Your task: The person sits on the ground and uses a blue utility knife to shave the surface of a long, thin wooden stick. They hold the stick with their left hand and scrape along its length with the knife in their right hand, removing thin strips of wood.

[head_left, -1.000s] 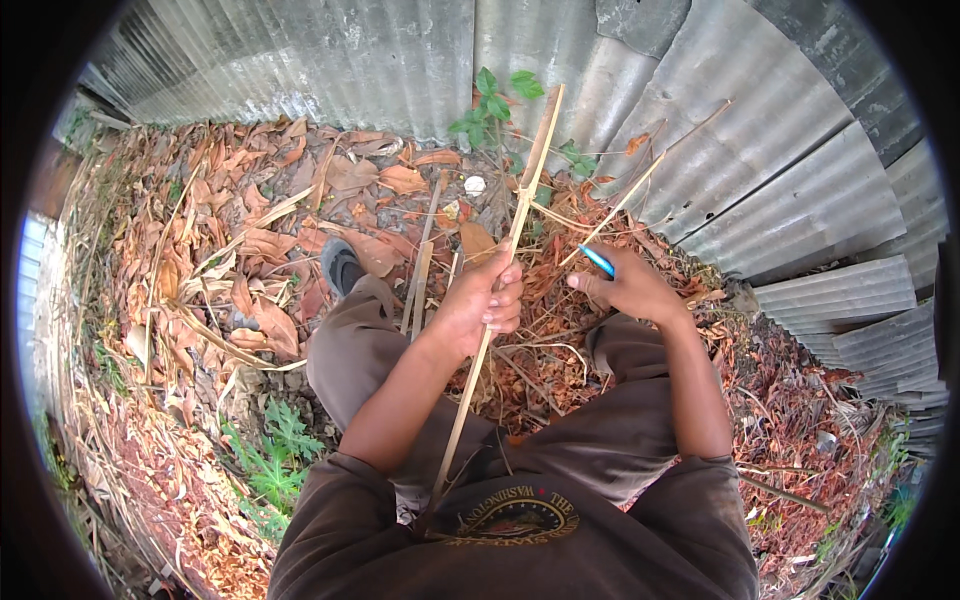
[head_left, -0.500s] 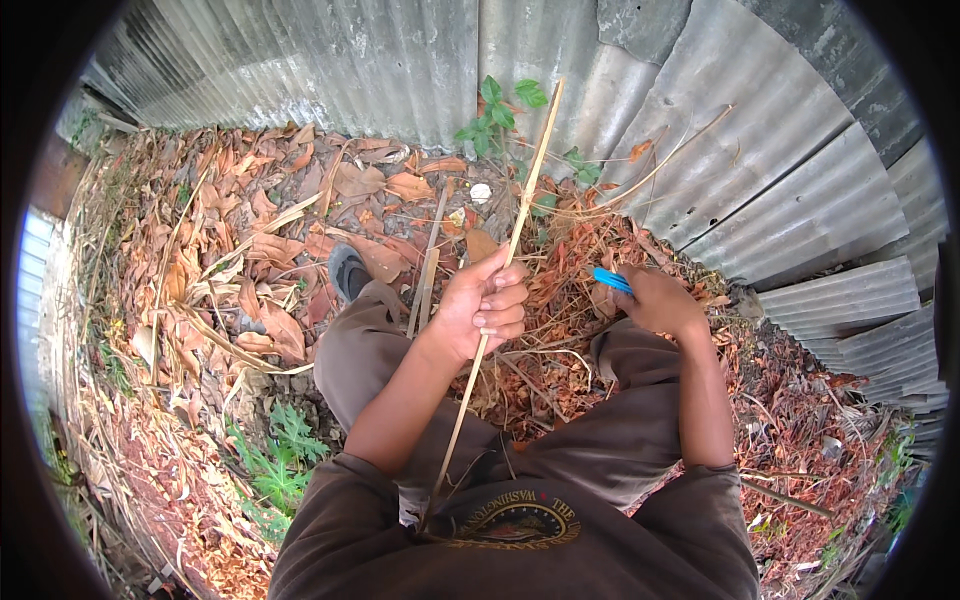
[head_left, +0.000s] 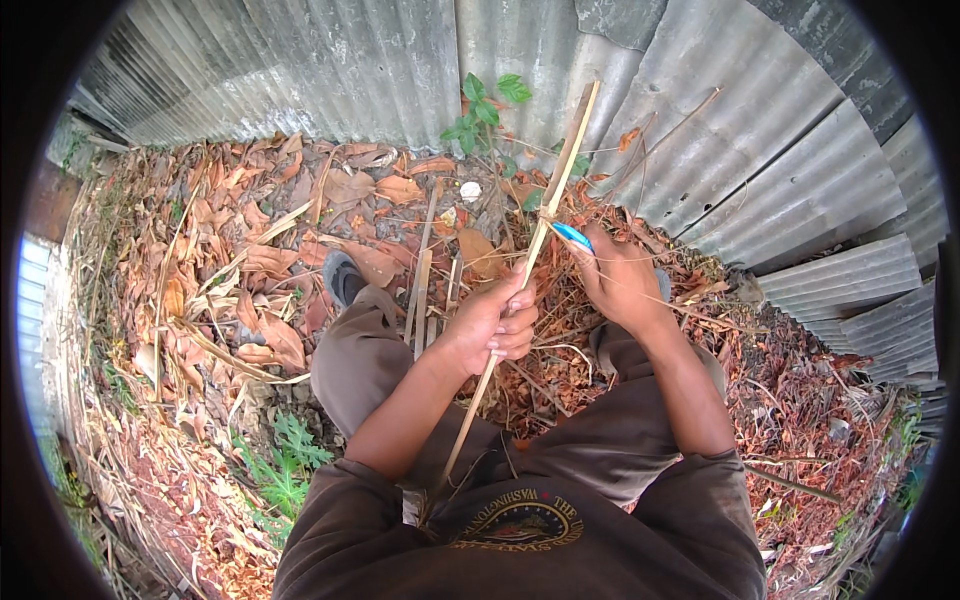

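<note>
A long, pale bamboo strip (head_left: 568,150) runs slantwise from my lap up toward the metal sheets. My left hand (head_left: 494,322) is wrapped round it about midway, fingers closed. To the right, my right hand (head_left: 626,282) is closed round a slim blue tool (head_left: 571,236). The tool's front end lies against or very near the strip, just above my left hand, beside a knobbly joint on it. Its working edge is too small to make out. The strip's lower end rests by my dark shirt.
Corrugated metal sheets (head_left: 300,70) stand at the back and right. Dry brown leaves (head_left: 270,255) cover the ground. More flat strips (head_left: 421,280) lie between my feet. Green plants grow by the sheets (head_left: 476,115) and at lower left (head_left: 285,465). A thin twig (head_left: 680,125) leans at the right.
My right hand has moved up and left, bringing the blue tool to the strip. My left hand has shifted slightly, and the strip's upper end has swung right.
</note>
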The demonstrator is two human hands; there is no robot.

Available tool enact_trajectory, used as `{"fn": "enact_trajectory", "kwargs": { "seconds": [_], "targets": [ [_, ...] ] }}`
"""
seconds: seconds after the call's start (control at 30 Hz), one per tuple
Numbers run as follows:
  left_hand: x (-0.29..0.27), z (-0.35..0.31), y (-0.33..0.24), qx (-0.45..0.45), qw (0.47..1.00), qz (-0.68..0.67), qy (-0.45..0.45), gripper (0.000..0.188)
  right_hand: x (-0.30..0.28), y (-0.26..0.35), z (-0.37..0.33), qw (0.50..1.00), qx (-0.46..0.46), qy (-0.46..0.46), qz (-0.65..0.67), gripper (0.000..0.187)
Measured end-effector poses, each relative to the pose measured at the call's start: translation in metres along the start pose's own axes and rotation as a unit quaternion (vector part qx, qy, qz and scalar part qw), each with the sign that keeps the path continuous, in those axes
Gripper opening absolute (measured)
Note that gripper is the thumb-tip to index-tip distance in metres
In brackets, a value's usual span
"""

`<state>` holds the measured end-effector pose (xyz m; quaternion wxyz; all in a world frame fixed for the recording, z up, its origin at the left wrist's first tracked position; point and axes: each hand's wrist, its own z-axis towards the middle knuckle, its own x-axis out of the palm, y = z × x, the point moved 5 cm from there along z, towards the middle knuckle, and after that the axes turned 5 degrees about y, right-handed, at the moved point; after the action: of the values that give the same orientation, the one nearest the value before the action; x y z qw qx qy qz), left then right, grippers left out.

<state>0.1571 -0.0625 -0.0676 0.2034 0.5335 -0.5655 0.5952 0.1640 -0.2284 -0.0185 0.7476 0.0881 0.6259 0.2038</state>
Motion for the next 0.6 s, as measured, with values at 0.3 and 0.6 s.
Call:
{"fn": "enact_trajectory", "kwargs": {
  "seconds": [0.3, 0.6],
  "targets": [
    [-0.001, -0.003, 0.015, 0.028, 0.980, 0.103, -0.166, 0.045, 0.053, -0.002, -0.015, 0.978, 0.043, -0.009, 0.205, 0.026],
    [-0.014, -0.007, 0.008, 0.025, 0.979, 0.075, -0.188, 0.044, 0.051, -0.006, 0.005, 0.999, 0.015, 0.010, -0.042, 0.024]
  ]
}}
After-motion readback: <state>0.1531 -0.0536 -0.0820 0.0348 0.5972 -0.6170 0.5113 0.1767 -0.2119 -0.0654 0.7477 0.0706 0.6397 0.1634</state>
